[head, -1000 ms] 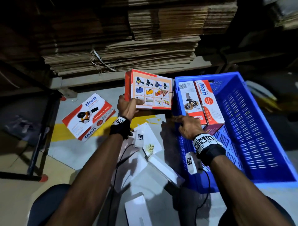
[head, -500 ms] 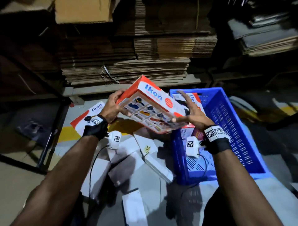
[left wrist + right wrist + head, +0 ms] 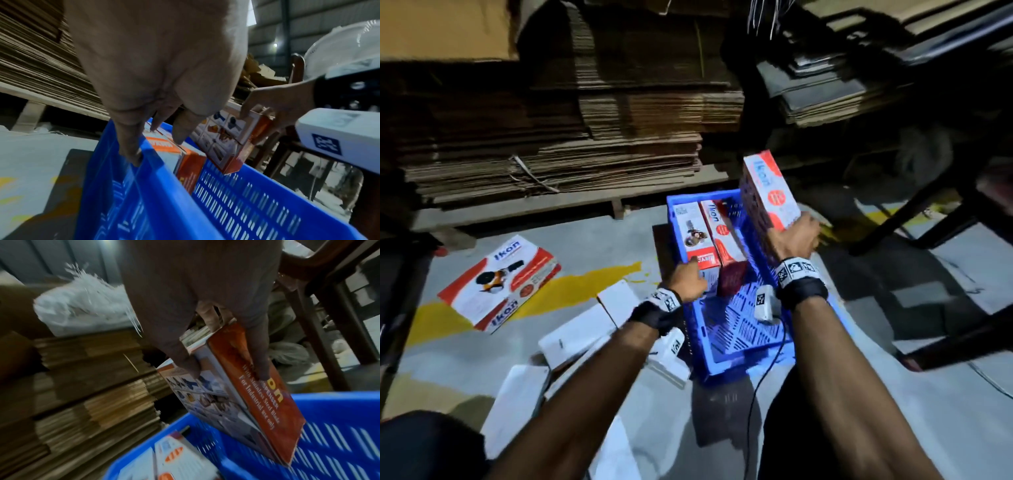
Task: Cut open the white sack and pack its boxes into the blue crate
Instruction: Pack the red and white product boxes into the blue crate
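Note:
The blue crate (image 3: 739, 325) stands on the floor with two red-and-white Ikon boxes (image 3: 709, 233) upright on edge against its far left wall. My right hand (image 3: 796, 236) grips a third Ikon box (image 3: 767, 192) by its near end and holds it on edge above the crate's right side. In the right wrist view the thumb and fingers (image 3: 259, 369) clamp that box (image 3: 257, 410) over the crate (image 3: 329, 426). My left hand (image 3: 693, 279) reaches over the crate's left rim (image 3: 160, 170), its straight fingertips (image 3: 180, 136) touching the standing boxes (image 3: 164, 144).
A fourth Ikon box (image 3: 500, 284) lies flat on the floor at the left, on a yellow stripe. White wrapping pieces (image 3: 575, 335) are scattered by the crate's near left corner. Stacked flat cardboard (image 3: 551, 154) fills the back. Dark metal frame legs (image 3: 928, 205) stand at the right.
The box held in both hands is now in my right hand alone, turned on edge and moved right over the crate. My left hand let go and dropped to the boxes inside.

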Tool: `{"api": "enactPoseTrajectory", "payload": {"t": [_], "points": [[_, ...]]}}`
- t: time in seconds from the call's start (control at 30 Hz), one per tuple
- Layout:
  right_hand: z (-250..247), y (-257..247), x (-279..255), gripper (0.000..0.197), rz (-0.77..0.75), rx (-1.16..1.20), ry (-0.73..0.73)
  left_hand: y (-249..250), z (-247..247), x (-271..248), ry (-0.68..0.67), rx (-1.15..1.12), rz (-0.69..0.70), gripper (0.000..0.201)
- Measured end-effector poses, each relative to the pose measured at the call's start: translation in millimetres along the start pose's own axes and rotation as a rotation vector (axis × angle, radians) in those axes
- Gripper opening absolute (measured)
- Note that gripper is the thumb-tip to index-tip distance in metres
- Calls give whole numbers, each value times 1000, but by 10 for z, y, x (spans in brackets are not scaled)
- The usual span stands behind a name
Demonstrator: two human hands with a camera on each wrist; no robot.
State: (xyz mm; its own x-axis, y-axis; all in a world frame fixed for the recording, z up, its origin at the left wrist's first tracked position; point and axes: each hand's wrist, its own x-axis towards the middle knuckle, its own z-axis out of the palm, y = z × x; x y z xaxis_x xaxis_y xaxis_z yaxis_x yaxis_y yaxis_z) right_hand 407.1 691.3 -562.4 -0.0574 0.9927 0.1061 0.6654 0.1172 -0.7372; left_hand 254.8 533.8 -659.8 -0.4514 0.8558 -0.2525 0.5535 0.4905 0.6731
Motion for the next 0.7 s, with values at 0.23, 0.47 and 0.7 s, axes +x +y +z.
{"api": "enactPoseTrajectory", "payload": {"t": [0.23, 0.47, 0.7], "points": [[707, 567, 5, 84, -64, -152, -530, -203, 90, 80, 20, 78, 10, 72], [827, 421, 82, 41, 22, -238, -360, -1033, -648, -234, 54, -208, -223, 63], [870, -561, -608, 47, -539, -59, -516, -2685, -1799, -928, 461, -25, -555, 55]]}}
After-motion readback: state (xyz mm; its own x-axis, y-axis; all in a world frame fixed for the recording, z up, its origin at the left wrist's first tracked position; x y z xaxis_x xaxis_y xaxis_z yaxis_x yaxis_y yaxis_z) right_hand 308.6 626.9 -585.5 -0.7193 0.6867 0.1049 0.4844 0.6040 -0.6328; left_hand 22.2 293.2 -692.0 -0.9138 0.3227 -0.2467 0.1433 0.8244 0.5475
